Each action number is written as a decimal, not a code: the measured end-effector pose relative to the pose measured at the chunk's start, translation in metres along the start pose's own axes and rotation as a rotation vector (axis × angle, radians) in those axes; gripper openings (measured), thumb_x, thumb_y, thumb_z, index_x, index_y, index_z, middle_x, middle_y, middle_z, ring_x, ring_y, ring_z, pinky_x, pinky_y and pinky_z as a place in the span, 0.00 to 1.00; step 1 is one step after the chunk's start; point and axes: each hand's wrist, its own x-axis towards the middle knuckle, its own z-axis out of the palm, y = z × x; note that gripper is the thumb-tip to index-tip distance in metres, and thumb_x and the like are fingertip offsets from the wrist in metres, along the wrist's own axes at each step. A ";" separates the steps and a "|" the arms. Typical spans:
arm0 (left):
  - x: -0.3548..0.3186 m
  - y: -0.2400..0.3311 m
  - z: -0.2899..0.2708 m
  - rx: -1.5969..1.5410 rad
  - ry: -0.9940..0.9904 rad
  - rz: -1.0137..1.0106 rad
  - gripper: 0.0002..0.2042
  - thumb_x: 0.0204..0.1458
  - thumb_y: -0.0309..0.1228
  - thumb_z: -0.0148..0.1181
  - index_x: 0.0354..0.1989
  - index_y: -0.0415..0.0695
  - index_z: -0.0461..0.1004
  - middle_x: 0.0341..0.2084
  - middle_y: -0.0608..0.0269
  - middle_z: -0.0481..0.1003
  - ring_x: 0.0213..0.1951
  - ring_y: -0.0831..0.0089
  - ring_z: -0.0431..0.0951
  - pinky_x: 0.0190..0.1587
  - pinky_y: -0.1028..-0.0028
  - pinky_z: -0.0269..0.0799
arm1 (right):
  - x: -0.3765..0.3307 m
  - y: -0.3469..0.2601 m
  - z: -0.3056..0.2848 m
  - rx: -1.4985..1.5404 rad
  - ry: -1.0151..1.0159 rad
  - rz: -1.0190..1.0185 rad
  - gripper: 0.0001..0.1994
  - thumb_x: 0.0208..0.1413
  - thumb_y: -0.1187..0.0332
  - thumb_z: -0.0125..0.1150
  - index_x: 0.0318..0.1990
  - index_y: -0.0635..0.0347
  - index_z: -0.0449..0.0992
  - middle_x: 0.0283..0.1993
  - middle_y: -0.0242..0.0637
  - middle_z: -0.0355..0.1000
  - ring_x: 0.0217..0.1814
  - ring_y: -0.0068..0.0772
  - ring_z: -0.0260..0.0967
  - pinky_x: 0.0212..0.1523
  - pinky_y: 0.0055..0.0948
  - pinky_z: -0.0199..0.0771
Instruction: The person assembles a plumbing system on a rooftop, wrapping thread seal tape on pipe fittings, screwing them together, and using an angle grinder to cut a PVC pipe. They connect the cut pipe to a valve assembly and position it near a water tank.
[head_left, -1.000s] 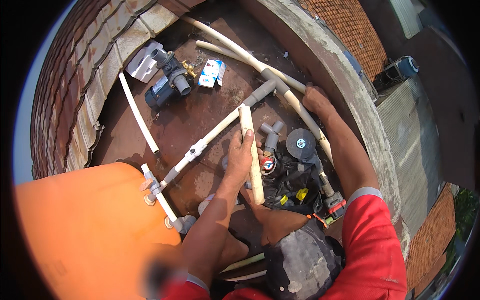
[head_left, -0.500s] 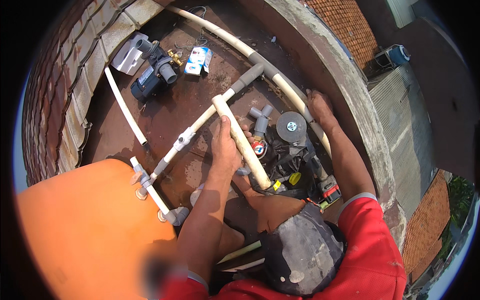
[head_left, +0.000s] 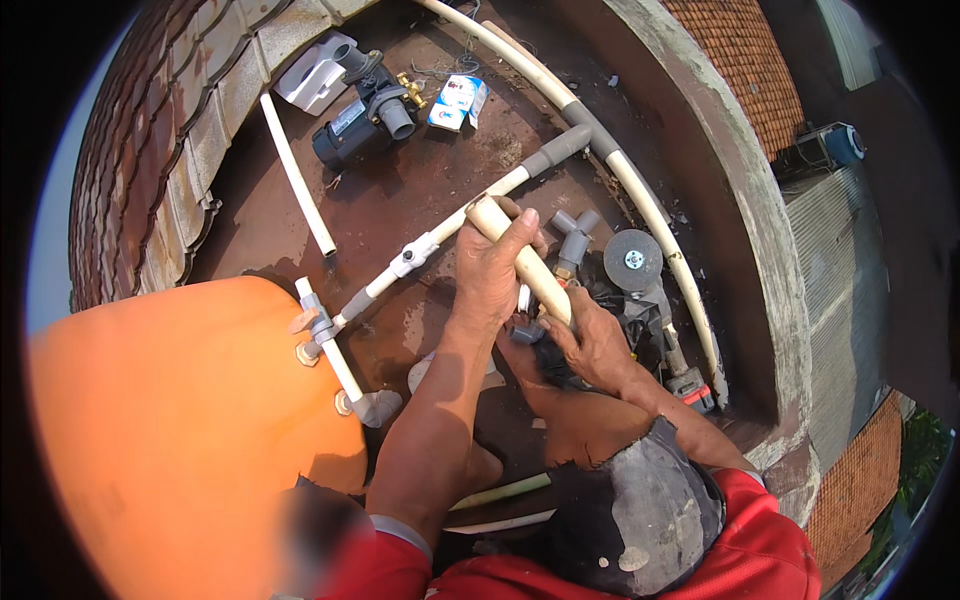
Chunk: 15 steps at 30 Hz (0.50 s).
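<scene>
My left hand (head_left: 492,268) is wrapped round a short cream plastic pipe (head_left: 540,282) near its upper end, thumb laid along it. Lower down, my right hand (head_left: 598,345) grips the same pipe, with its thumb and fingers around the end nearer me. The pipe slants across in front of my knee. Just past my right hand lies an angle grinder (head_left: 634,262) with a round grey disc, partly among black plastic. A grey tee fitting (head_left: 576,240) with a brass part stands between the pipe and the grinder.
A jointed pipe run with a white valve (head_left: 412,253) crosses beyond my hands. At left bulges a large orange tank (head_left: 200,400). Farther off are a dark water pump (head_left: 365,120), a small box (head_left: 457,102) and a loose pipe (head_left: 297,175). A low wall (head_left: 760,230) bounds the right.
My right hand has come from the long pipe by the wall to the short pipe and closed on its lower end. The view has shifted, and my left hand still holds the pipe.
</scene>
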 end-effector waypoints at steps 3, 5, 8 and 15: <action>-0.011 0.020 0.014 0.057 -0.074 0.028 0.11 0.67 0.24 0.71 0.49 0.44 0.73 0.39 0.63 0.78 0.40 0.70 0.83 0.48 0.68 0.83 | -0.005 0.006 0.002 -0.187 0.182 -0.168 0.21 0.66 0.67 0.72 0.60 0.67 0.72 0.45 0.56 0.75 0.44 0.66 0.77 0.44 0.53 0.79; -0.017 0.028 0.020 0.163 -0.115 0.085 0.14 0.65 0.22 0.71 0.52 0.43 0.71 0.42 0.63 0.77 0.46 0.73 0.81 0.53 0.69 0.81 | -0.005 0.006 0.003 -0.222 0.214 -0.149 0.24 0.63 0.68 0.75 0.60 0.67 0.72 0.46 0.54 0.75 0.46 0.65 0.78 0.45 0.54 0.79; -0.029 0.043 0.029 0.349 -0.167 0.161 0.19 0.65 0.21 0.71 0.57 0.43 0.67 0.46 0.63 0.76 0.49 0.79 0.76 0.56 0.72 0.77 | -0.001 0.002 0.004 -0.198 0.303 -0.209 0.23 0.60 0.71 0.76 0.59 0.66 0.73 0.45 0.53 0.75 0.44 0.64 0.77 0.44 0.52 0.79; -0.049 0.052 0.039 0.405 0.006 0.522 0.11 0.71 0.23 0.65 0.56 0.40 0.71 0.48 0.59 0.77 0.53 0.68 0.84 0.56 0.67 0.82 | 0.000 -0.005 0.001 -0.192 0.330 -0.255 0.22 0.59 0.73 0.77 0.57 0.65 0.73 0.44 0.53 0.75 0.42 0.63 0.78 0.42 0.51 0.79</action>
